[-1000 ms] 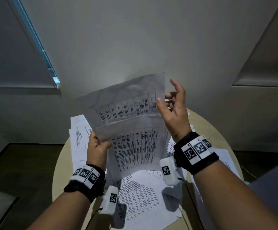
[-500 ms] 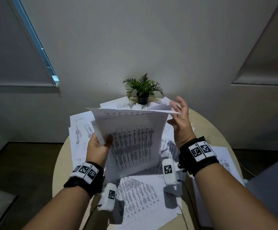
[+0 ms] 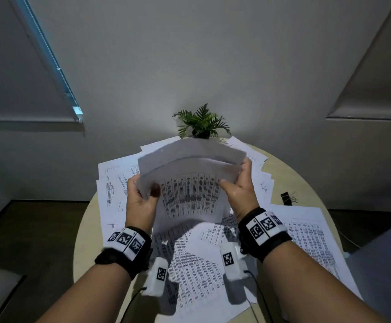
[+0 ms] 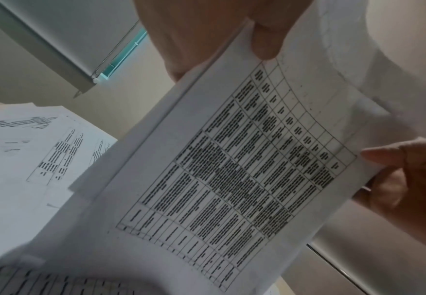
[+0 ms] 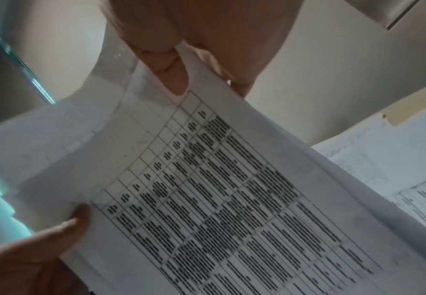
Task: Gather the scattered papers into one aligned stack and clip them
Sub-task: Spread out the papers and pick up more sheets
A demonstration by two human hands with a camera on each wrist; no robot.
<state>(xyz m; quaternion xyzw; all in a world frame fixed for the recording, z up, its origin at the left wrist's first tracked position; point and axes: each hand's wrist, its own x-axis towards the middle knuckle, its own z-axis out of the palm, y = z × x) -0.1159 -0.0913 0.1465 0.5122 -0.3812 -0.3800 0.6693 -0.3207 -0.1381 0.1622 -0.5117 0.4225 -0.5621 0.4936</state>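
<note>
Above the round table I hold a small bundle of printed sheets (image 3: 189,192), their tops flopping over toward me. My left hand (image 3: 143,197) grips the bundle's left edge, thumb on the front. On the right edge my right hand (image 3: 238,183) pinches it, thumb in front and fingers behind. Both wrist views show the top sheet's table print (image 4: 232,169) (image 5: 207,199) with a thumb on it. Many more loose papers (image 3: 196,271) lie scattered over the table. A black binder clip (image 3: 287,198) rests on bare tabletop at the right.
A small potted fern (image 3: 201,123) stands at the table's far edge against the wall. The beige round table (image 3: 84,241) shows bare rim at left and far right. Dark floor lies to the left, a grey surface at lower right.
The upright sheets came down toward the table and their tops folded over. My right hand, open beside the sheets a second ago, now pinches their right edge. The fern came into sight.
</note>
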